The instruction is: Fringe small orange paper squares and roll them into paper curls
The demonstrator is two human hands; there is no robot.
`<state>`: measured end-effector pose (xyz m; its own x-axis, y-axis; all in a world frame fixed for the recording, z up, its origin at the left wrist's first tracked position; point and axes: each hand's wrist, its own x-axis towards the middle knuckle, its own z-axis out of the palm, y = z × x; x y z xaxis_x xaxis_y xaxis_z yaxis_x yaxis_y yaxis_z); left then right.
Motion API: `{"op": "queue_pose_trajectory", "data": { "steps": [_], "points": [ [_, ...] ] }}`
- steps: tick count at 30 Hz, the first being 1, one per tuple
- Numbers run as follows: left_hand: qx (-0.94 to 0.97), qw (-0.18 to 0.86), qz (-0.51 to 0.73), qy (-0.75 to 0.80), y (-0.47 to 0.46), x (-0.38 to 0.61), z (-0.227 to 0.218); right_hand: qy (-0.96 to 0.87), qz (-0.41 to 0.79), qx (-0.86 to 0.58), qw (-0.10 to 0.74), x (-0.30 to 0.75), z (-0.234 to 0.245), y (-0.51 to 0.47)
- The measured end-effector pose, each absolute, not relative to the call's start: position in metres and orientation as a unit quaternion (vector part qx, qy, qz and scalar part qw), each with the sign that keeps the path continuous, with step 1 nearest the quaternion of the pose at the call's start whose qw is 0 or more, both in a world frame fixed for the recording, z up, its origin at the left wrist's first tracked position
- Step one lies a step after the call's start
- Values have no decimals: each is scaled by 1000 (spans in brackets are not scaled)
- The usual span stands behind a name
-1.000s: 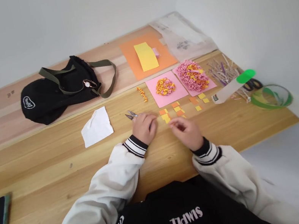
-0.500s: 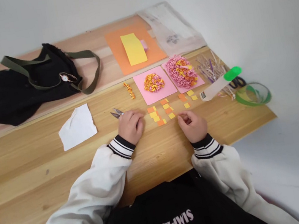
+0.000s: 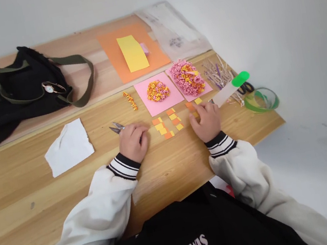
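Observation:
My left hand (image 3: 132, 139) rests on the wooden table (image 3: 36, 191), fingers curled around small metal snips (image 3: 116, 128) whose tips stick out to the left. My right hand (image 3: 206, 121) lies over the small orange and yellow paper squares (image 3: 166, 124), fingers bent down onto the squares at the right end of the group. What the fingertips grip is hidden. Just beyond are two pink cards, one with an orange and yellow pile of rolled paper bits (image 3: 157, 90), the other with a pink pile (image 3: 187, 77).
A black bag with olive straps (image 3: 7, 99) lies at the back left, a torn white paper (image 3: 68, 147) nearer. Orange sheet with a yellow sheet (image 3: 132, 53) at the back. A glue bottle with green cap (image 3: 230, 88), thin strips, scissors and green tape roll (image 3: 261, 100) sit at the right edge.
My right hand has moved forward and right, from hovering near me to resting on the squares by the pink card. The view has swung right. The left hand has stayed on the snips.

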<state>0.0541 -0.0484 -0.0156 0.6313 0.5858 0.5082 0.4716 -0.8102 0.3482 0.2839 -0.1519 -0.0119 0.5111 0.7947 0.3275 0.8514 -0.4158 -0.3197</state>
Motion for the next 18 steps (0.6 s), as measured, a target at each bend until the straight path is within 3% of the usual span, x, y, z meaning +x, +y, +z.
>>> {"op": "queue_pose_trajectory", "data": {
  "steps": [18],
  "points": [
    [894, 123, 300, 308, -48, 54, -16, -551, -27, -819, 159, 273, -7, -145]
  ]
}}
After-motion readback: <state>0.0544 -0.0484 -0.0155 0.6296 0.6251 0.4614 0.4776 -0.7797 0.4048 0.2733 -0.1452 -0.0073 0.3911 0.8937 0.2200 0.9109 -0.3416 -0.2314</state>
